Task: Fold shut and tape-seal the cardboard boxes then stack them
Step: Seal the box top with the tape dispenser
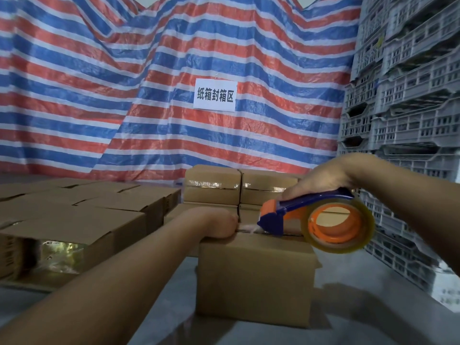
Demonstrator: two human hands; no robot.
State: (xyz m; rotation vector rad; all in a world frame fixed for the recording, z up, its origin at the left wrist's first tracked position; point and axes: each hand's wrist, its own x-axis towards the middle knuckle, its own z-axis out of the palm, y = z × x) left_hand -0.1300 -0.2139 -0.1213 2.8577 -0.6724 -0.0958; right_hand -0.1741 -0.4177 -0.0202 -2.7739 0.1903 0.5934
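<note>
A small brown cardboard box [254, 277] stands on the grey table in front of me, its top flaps folded down. My right hand [321, 180] grips the blue handle of a tape dispenser [286, 212] with an orange hub and a roll of clear tape [338, 225]; its nose touches the top seam of the box. My left hand [219, 224] rests on the far left top edge of the box, right by the start of the tape strip; its fingers are hidden behind the hand.
Sealed taped boxes [239, 188] are stacked two high behind the box. Several boxes [82, 215] fill the left side of the table. Grey plastic crates [403, 100] tower on the right. A striped tarp [124, 83] with a paper sign [215, 95] hangs behind.
</note>
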